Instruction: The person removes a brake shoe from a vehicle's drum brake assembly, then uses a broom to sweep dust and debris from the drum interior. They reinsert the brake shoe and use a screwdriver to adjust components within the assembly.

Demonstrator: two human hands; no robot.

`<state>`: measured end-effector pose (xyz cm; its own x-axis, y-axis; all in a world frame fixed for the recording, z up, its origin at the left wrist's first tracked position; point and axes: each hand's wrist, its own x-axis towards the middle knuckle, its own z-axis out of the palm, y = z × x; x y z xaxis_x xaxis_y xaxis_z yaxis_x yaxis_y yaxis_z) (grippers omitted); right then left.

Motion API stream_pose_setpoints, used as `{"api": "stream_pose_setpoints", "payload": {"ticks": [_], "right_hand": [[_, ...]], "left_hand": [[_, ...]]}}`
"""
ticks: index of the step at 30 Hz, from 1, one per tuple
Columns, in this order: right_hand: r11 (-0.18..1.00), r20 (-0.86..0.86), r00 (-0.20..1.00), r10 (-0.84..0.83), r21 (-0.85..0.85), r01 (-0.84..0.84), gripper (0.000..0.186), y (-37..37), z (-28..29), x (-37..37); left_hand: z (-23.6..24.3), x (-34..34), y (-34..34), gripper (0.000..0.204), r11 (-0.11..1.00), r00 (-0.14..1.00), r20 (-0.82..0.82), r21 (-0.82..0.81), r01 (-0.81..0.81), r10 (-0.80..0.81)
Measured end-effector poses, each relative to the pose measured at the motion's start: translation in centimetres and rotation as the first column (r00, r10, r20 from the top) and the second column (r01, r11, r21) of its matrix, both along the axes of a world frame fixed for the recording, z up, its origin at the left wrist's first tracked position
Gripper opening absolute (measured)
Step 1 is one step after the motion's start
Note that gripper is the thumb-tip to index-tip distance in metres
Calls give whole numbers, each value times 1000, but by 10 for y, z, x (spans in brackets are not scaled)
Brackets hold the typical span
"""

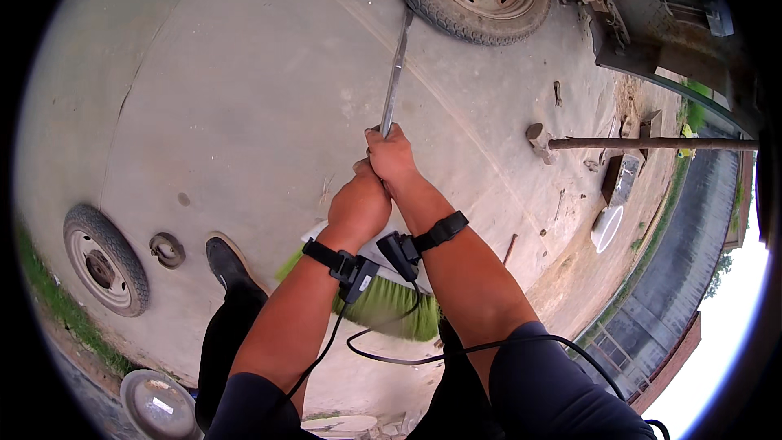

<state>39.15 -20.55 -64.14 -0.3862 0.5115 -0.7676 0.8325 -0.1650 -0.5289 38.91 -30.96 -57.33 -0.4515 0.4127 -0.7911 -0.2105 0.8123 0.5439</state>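
Note:
A long steel pry bar [396, 73] points away from me over the concrete, its far end at the tread of a wheel [444, 12] at the top. My right hand [393, 156] is closed around the bar's near part. Just below and to its left, my left hand [358, 205] is closed too, pressed against the right hand at the bar's near end. My hands hide that end. The wheel has a dusty black tyre on a pale rim; whether the bar's tip touches the tyre or goes beneath it, I cannot tell.
A vehicle's metal frame [652, 41] overhangs at upper right. A long-handled hammer [541, 144], a metal box [621, 179] and a white basin [607, 228] lie right. Left are a loose wheel [106, 261], a metal ring [167, 250] and a basin [159, 407]. Something green [391, 314] lies beneath my forearms.

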Motion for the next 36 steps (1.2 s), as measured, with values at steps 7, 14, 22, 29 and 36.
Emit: {"api": "stream_pose_setpoints", "payload": {"ticks": [7, 14, 22, 29, 36], "right_hand": [[988, 38, 989, 143, 58, -145, 30, 35, 17, 59], [985, 55, 989, 135, 100, -140, 27, 16, 26, 55], [985, 97, 988, 117, 112, -128, 25, 11, 34, 106], [996, 135, 990, 42, 76, -53, 27, -11, 21, 101], [980, 87, 990, 114, 154, -127, 25, -2, 13, 129]], "left_hand": [[23, 51, 32, 42, 1000, 997, 68, -7, -28, 28], [2, 53, 17, 42, 999, 1000, 8, 27, -19, 19], [27, 91, 18, 44, 999, 995, 102, -48, 5, 0], [6, 88, -7, 43, 998, 996, 68, 31, 51, -53], [-10, 125, 6, 44, 1000, 996, 87, 10, -9, 8]]}}
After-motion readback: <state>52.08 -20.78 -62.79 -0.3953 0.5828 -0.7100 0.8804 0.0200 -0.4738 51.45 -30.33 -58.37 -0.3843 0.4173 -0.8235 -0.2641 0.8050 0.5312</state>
